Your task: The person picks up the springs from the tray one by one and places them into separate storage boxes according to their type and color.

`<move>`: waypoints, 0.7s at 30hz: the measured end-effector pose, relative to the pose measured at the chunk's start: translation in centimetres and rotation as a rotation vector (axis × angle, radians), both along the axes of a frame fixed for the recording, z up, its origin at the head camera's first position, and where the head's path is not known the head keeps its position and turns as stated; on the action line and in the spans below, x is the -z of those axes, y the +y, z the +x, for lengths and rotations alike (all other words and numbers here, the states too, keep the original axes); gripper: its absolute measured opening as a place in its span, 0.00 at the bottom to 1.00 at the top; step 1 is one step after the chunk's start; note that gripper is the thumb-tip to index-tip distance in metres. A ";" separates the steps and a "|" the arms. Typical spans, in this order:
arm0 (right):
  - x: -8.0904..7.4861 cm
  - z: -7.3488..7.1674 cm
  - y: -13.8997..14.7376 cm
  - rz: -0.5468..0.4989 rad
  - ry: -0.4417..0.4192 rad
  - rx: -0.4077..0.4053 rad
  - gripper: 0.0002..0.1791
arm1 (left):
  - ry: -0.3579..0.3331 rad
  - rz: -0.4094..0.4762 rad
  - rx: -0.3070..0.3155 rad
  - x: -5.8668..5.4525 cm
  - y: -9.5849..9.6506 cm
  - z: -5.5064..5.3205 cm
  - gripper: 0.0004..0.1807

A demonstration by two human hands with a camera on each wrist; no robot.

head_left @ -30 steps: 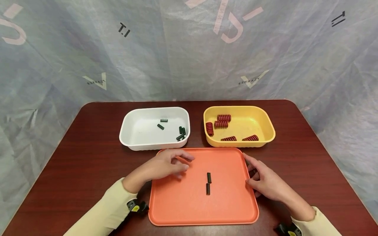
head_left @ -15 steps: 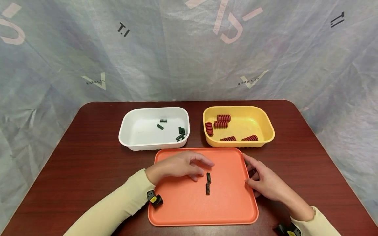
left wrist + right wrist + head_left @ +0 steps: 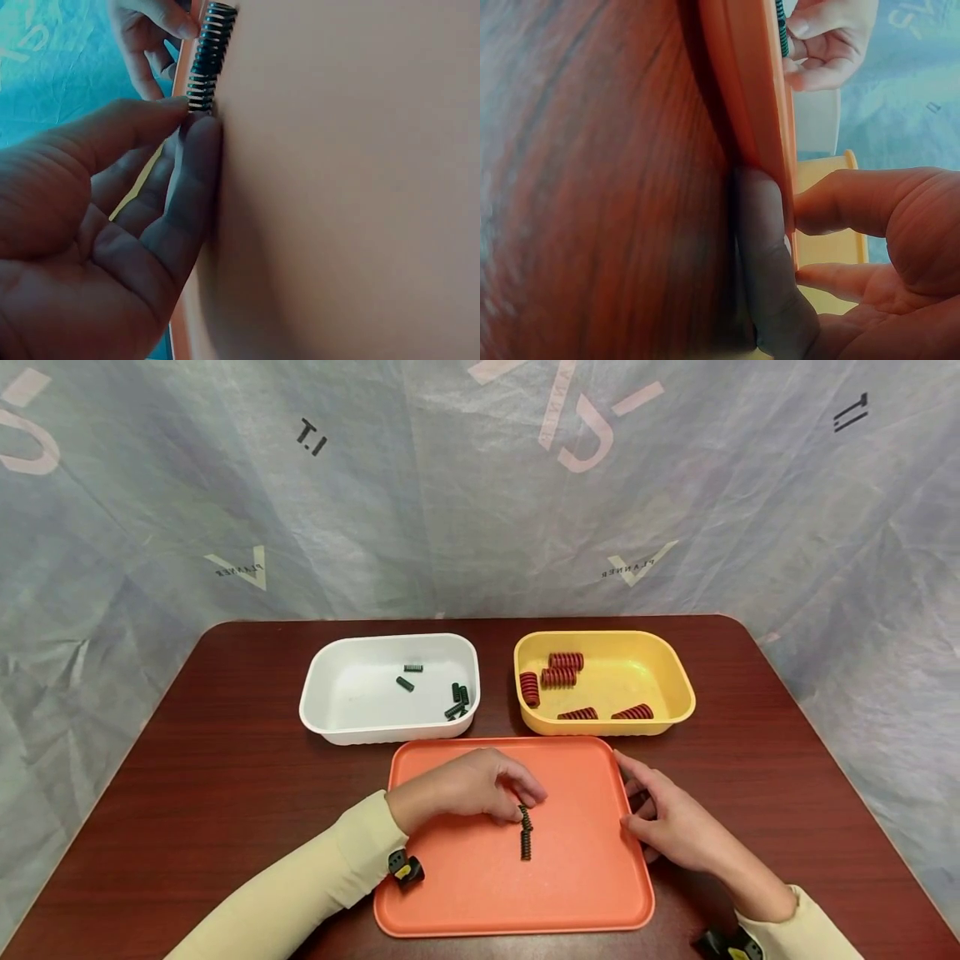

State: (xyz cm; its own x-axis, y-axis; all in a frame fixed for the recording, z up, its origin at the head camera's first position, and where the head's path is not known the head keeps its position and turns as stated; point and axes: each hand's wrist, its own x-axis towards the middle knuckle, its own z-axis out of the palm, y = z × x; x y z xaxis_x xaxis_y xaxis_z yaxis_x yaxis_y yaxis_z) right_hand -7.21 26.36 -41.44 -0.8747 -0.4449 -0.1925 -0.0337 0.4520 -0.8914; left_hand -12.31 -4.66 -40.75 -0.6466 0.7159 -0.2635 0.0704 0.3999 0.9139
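Note:
Two small dark green coil springs lie end to end on the orange tray. My left hand pinches the far spring between thumb and fingertip, and that spring is slightly tilted against the other. Its far end is hidden by the fingers. The nearer spring lies lengthwise on the tray, untouched. At the tray's right side my right hand holds the rim. In the right wrist view its thumb and a finger are at the tray's edge, one finger low against the outer side.
Behind the tray stands a white bin with several green springs. Right of it is a yellow bin with several thicker red springs. The dark red wooden table ends at a grey fabric backdrop.
My left hand has moved right across the tray to the far green spring and pinched its end, turning that spring slightly. My right hand stays at the tray's rim.

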 end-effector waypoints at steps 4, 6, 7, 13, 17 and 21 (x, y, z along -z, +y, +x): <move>0.0 0.0 0.0 -0.008 0.000 0.000 0.47 | 0.062 -0.034 -0.031 0.0 0.2 0.3 0.16; 0.1 0.0 0.0 -0.008 -0.002 0.003 0.47 | 0.086 -0.052 -0.052 0.1 0.4 0.4 0.15; 0.1 0.0 0.0 -0.008 -0.003 0.004 0.47 | 0.098 -0.059 -0.060 0.1 0.5 0.5 0.14; 0.1 0.0 0.0 -0.007 -0.004 0.004 0.47 | 0.133 -0.059 -0.090 0.2 0.4 0.7 0.11; 0.0 0.0 0.0 -0.003 -0.004 0.004 0.47 | 0.009 0.022 -0.128 0.4 -0.1 0.5 0.11; -0.1 0.1 -0.1 -0.002 -0.010 0.005 0.47 | -0.239 0.185 -0.181 0.8 -0.8 0.3 0.14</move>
